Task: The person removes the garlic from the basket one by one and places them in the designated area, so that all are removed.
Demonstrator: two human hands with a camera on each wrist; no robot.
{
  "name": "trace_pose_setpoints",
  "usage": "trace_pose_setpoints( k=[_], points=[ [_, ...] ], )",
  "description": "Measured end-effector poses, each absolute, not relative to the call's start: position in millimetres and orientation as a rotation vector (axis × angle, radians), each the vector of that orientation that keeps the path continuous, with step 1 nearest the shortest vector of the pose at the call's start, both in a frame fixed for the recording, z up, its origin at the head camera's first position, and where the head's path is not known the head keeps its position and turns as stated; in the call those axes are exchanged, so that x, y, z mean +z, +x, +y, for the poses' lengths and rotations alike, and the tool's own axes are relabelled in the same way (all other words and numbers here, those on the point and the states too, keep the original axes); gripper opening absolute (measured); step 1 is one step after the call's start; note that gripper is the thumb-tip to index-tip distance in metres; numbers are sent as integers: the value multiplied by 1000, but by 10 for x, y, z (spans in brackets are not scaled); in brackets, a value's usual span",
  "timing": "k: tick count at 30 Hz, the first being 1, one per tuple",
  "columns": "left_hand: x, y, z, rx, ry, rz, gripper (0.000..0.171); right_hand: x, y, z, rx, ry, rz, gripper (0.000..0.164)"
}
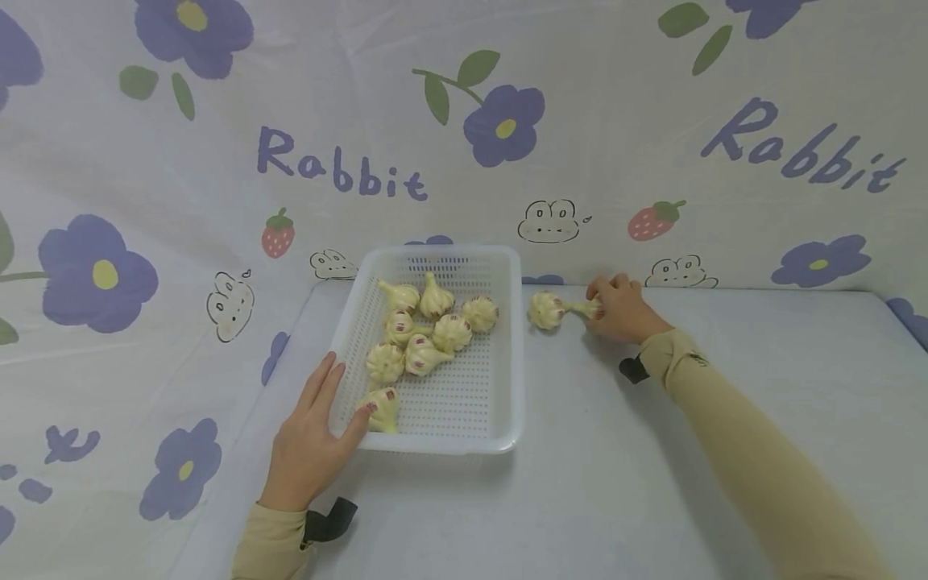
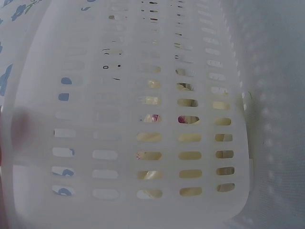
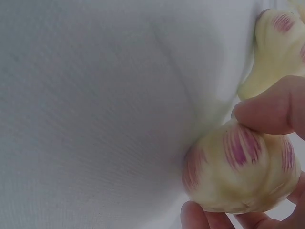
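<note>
In the head view, a white rectangular basket of perforated plastic (image 1: pixel 516 362) sits on the white desk (image 1: pixel 616 483), with a pale cloth printed with purple flowers (image 1: pixel 609 145) behind. Eight cream-yellow garlic-shaped bulbs with purple streaks (image 1: pixel 452 332) lie in it. The left hand (image 1: pixel 312 443) rests at the near left of the rim, fingers extended along the outside and thumb reaching in at the nearest bulb; it seems to steady the basket. To the right of the basket, the right hand (image 1: pixel 625 312) is on the desk with curled fingers. Just left of it lies a loose cream bulb (image 1: pixel 546 310); a slim neck spans the gap between, though I cannot tell which bulb owns it.

The left wrist view shows mostly basket wall, with bulbs visible through the slots; the left fingers are barely seen here.

In the right wrist view, thumb and fingers grip the round body of a cream bulb with purple streaks (image 3: pixel 243 174), and another bulb lies just beyond the thumb. The step in hand looks like handling this bulb outside the basket; whether it is being taken up or set down, I cannot tell. Lifting it would call for a steady pinch, clear of its neighbour.
</note>
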State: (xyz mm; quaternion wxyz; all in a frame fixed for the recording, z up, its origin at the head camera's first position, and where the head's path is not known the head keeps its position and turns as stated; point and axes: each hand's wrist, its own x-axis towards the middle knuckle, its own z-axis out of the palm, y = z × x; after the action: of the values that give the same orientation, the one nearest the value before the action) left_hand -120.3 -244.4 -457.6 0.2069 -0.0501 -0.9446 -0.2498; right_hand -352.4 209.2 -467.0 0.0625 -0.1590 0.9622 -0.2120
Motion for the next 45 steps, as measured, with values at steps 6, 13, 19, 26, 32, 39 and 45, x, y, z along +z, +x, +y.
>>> trace_pose_setpoints(
  k=[6,13,19,26,32,39,45],
  points=[
    [-4583,-1206,-2448,-694,-139,-2638,70,-4689,-3507,2094,-636,-494,2905,45],
    [-4591,-1204,-2450,-693,-135,-2642,71,-4662,-3472,2090,-645,-509,2910,49],
    [-4592,-1202,-2450,-694,-135,-2646,71,-4620,-3458,2086,-631,-485,2898,54],
    [-4606,-1212,-2454,-690,-144,-2632,71,-4545,-3433,2069,-633,-459,2912,56],
    [-4616,-1216,-2462,-686,-142,-2642,71,-4476,-3422,2085,-616,-461,2944,58],
    [-4609,-1208,-2464,-687,-143,-2649,71,-4321,-3345,2089,-597,-451,2964,58],
    [-4593,-1211,-2461,-681,-161,-2630,72,-4202,-3280,2072,-640,-462,2973,55]
  ],
)
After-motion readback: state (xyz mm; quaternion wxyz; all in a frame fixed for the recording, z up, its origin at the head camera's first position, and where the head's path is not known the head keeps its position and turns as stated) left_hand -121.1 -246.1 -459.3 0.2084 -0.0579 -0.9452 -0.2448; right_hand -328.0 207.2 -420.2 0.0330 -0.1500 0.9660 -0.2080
